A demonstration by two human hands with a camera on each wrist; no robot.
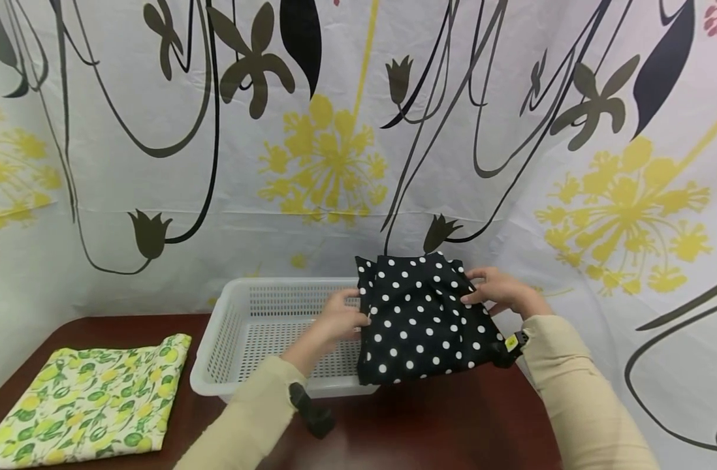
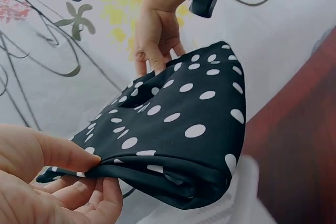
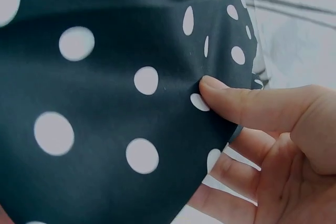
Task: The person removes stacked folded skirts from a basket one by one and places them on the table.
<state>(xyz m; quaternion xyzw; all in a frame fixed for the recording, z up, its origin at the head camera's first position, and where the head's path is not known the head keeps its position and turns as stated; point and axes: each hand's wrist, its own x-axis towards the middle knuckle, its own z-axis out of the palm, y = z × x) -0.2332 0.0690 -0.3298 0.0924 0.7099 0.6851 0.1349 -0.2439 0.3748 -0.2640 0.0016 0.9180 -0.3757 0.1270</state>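
Observation:
A folded black cloth with white polka dots (image 1: 420, 326) is held up over the right part of a white plastic basket (image 1: 208, 359). My left hand (image 1: 339, 316) pinches its left edge; the left wrist view shows the thumb on top and the fingers beneath the folded layers (image 2: 173, 129). On the opposite edge, my right hand (image 1: 502, 292) grips the cloth. Seen from the right wrist, that thumb (image 3: 236, 103) presses the dotted face while the other fingers lie behind it. The cloth hides the basket's right end.
A folded cloth with a lemon and leaf print (image 1: 94, 401) lies at the left on the dark red table (image 1: 441, 424). Behind the table hangs a white curtain (image 1: 358, 241) with flower patterns. Slots pierce the basket's walls and floor.

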